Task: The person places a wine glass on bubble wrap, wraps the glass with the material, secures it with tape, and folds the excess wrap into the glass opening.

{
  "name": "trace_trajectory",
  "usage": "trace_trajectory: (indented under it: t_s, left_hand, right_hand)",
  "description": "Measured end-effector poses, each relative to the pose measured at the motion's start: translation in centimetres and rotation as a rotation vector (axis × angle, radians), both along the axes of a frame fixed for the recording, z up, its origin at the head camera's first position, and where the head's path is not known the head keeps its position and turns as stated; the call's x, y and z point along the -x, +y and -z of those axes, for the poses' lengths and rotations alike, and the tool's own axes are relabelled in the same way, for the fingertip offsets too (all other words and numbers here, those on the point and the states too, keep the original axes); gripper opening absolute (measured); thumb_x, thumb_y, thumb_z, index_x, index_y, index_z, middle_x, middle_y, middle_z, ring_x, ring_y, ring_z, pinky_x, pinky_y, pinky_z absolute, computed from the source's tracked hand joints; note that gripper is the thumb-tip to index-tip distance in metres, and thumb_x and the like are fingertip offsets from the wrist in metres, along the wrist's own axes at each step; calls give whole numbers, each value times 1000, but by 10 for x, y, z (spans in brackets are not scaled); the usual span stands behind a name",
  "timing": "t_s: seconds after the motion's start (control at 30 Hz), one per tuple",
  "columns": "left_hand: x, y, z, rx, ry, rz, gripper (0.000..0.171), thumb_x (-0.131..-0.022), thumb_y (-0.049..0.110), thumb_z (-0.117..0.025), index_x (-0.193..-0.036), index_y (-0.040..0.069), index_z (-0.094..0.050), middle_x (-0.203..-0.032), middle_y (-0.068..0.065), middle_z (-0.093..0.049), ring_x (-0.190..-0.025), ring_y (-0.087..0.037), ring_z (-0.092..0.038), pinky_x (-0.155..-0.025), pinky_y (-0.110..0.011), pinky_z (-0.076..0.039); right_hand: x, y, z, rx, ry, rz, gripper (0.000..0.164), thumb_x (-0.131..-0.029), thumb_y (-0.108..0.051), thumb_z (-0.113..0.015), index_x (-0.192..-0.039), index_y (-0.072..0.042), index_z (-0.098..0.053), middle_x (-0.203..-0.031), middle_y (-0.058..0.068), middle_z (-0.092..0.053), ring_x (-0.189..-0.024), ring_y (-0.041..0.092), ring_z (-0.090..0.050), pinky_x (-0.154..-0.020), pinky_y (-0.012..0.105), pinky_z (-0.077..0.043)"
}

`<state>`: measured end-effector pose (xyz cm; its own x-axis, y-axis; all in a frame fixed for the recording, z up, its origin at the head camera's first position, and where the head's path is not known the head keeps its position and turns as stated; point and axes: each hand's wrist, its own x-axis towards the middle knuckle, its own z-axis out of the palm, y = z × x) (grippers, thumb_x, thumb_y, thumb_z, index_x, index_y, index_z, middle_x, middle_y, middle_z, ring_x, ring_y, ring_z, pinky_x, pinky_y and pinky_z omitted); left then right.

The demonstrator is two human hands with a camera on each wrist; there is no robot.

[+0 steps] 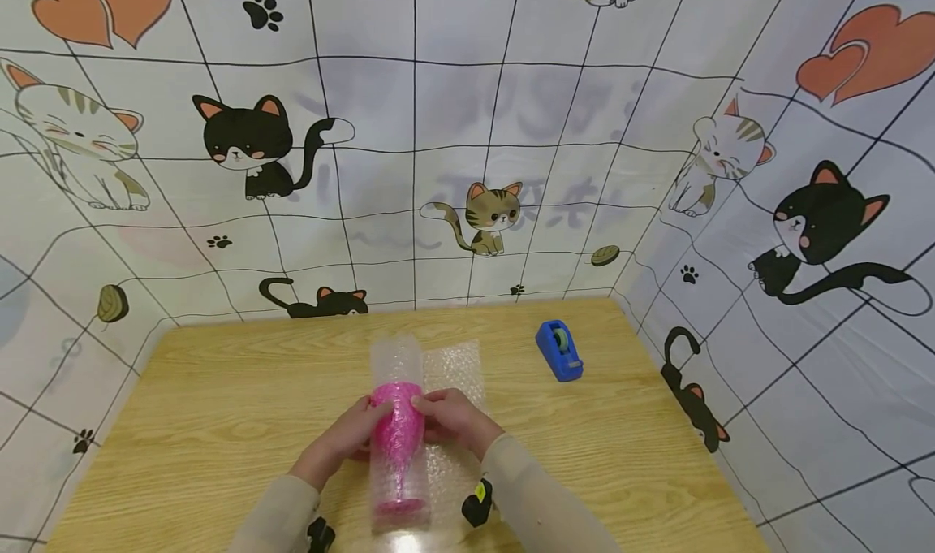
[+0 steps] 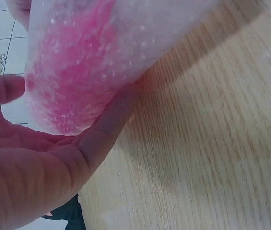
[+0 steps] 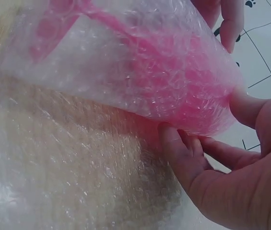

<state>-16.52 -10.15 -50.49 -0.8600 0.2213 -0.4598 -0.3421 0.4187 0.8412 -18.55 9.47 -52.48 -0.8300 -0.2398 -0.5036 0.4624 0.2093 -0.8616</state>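
A pink goblet (image 1: 398,435), wrapped in clear bubble wrap (image 1: 454,366), lies on the wooden table with its bowl away from me and its foot near the front edge. My left hand (image 1: 345,438) holds the roll on its left side, thumb on top and fingers low along the wrap. From the right, my right hand (image 1: 458,419) grips it the same way, thumb over the bowl. In the right wrist view the goblet's stem and foot show blurred through the bubbles. A flat stretch of wrap (image 3: 77,158) spreads from beneath the roll to the right.
A blue tape dispenser (image 1: 560,352) stands at the back right of the table (image 1: 241,390). Cat-printed sheeting (image 1: 409,131) rises behind and on both sides of the table. Black wrist devices (image 1: 477,503) sit by both cuffs.
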Motion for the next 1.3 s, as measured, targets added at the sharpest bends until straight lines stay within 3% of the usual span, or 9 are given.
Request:
trace_trajectory:
  t_s: [0.33, 0.67, 0.97, 1.13, 1.3]
  left_hand:
    - [3, -2, 3, 20, 0, -2, 88, -94, 48, -56, -148, -12, -20, -133, -31, -52, -99, -32, -67, -75, -46, -59]
    - [4, 6, -6, 99, 6, 1, 81, -90, 49, -63, -139, -10, -37, -119, -23, -60, -90, -27, -66, -72, -46, -59]
    - [4, 8, -6, 110, 25, 1, 77, -89, 49, -64, -136, -7, -42, -116, -20, -61, -86, -24, -66, -67, -45, -59]
    - [3, 9, -6, 97, 36, 17, 76, -90, 49, -63, -140, -3, -40, -119, -20, -61, -89, -25, -66, -67, -45, -59]
    - [2, 6, -8, 79, 29, 37, 82, -94, 47, -59, -147, -6, -27, -130, -28, -54, -93, -27, -66, -68, -46, -59]
  right_hand:
    - [2, 2, 2, 40, 5, 38, 42, -96, -21, -63, -124, 7, -54, -104, 17, -69, -86, 20, -68, -79, 37, -60]
    - [-2, 5, -1, -8, -22, 69, 37, -96, -23, -62, -122, 3, -59, -102, 14, -69, -85, 18, -68, -78, 35, -60]
    - [-3, 13, 4, 81, -3, -22, 46, -95, -34, -63, -124, 1, -62, -105, 14, -72, -91, 20, -71, -82, 36, -60]
    - [-3, 16, 4, 39, 25, -57, 56, -88, -38, -71, -128, 0, -58, -112, 11, -69, -97, 22, -70, -88, 41, -58]
    - [-3, 15, 1, -45, 72, -73, 59, -86, -40, -73, -129, -2, -59, -115, 11, -68, -101, 22, -68, -93, 44, -55]
